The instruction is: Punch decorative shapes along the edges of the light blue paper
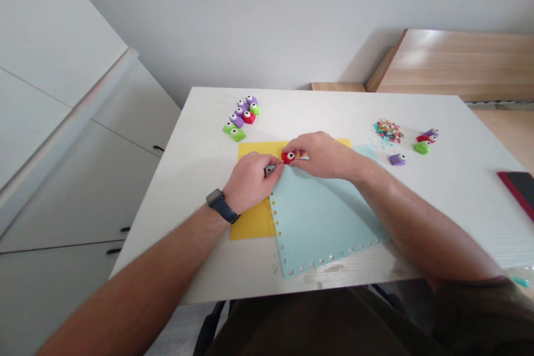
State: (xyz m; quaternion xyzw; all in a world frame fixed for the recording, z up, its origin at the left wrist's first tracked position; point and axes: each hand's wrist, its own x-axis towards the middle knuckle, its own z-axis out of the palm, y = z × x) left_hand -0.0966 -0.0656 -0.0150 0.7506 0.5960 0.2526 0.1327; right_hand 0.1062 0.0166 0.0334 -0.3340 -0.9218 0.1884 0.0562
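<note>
A light blue sheet of paper [325,222] lies at an angle over a yellow sheet [252,222]. Small shaped holes run along its left and near edges. My right hand [323,154] has its fingers closed around a small red craft punch [287,157], which sits at the blue sheet's far left corner. That corner is pinched between the thumb and fingers of my left hand [252,181], right beside the punch. A small greyish patch shows under the left fingers; I cannot make out what it is. The punch's jaw is hidden.
Several purple, green and red punches [242,117] cluster at the table's [187,178] back left. More punches [426,139] stand at the right, with a lone purple one [397,159] nearer. Colourful paper confetti [387,130] is piled beside them. A red-edged dark object [519,192] lies at the right edge.
</note>
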